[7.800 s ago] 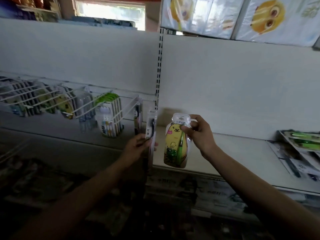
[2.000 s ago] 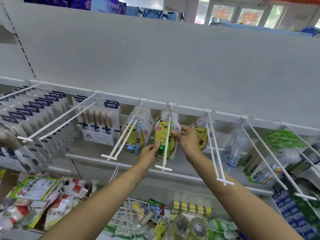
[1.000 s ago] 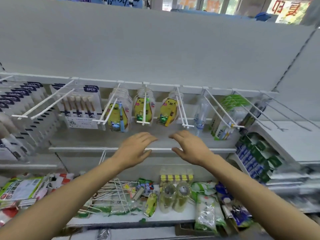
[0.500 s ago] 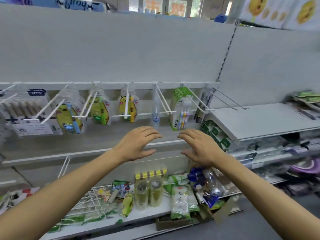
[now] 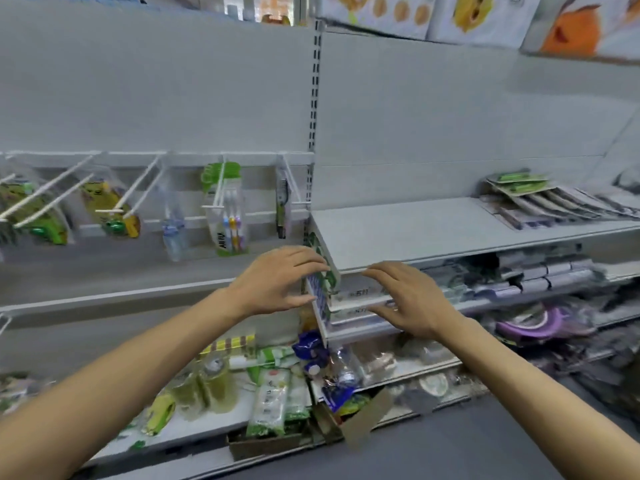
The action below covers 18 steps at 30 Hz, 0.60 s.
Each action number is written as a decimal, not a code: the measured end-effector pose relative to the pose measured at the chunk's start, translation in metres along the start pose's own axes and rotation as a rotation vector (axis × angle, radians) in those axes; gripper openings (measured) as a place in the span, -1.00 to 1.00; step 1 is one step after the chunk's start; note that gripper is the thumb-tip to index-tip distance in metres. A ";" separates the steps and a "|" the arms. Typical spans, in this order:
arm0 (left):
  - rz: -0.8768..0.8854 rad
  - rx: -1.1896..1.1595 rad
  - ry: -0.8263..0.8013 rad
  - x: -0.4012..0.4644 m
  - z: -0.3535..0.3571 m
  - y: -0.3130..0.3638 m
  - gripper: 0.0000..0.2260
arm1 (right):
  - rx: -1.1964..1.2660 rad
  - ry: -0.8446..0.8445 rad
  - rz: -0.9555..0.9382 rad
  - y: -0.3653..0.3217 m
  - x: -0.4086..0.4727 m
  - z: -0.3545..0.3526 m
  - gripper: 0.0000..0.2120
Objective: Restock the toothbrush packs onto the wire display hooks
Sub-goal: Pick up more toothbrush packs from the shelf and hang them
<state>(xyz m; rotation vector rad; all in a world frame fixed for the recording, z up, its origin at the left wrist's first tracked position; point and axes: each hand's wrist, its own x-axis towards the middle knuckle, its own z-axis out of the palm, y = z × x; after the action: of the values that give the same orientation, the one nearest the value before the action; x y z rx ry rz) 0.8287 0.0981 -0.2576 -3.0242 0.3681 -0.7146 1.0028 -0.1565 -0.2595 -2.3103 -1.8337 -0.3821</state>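
Head view, nearest first: both hands hover empty before the shelf edge, left hand [image 5: 277,282] and right hand [image 5: 407,299] each with fingers loosely spread and holding nothing. Farther back, loose flat packs [image 5: 530,197] lie piled on the right shelf [image 5: 398,230], well apart from the hands; they look like the next stock to fetch. Best taken one at a time by the top edge, so the hang hole meets a wire hook [image 5: 216,188] squarely. On the hooks at far left hang yellow cartoon toothbrush packs [image 5: 114,211]. A green-topped pack [image 5: 225,209] carries lettering too blurred to read surely.
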 end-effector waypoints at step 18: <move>-0.016 0.046 0.011 0.291 0.137 0.013 -0.57 | -0.024 0.061 0.078 0.315 -0.012 -0.002 -0.45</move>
<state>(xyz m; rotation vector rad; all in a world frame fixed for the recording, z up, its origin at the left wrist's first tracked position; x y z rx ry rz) 1.1388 0.0129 -0.2535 -2.9843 0.3228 -0.7309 1.3060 -0.2408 -0.2526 -2.3503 -1.7144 -0.4604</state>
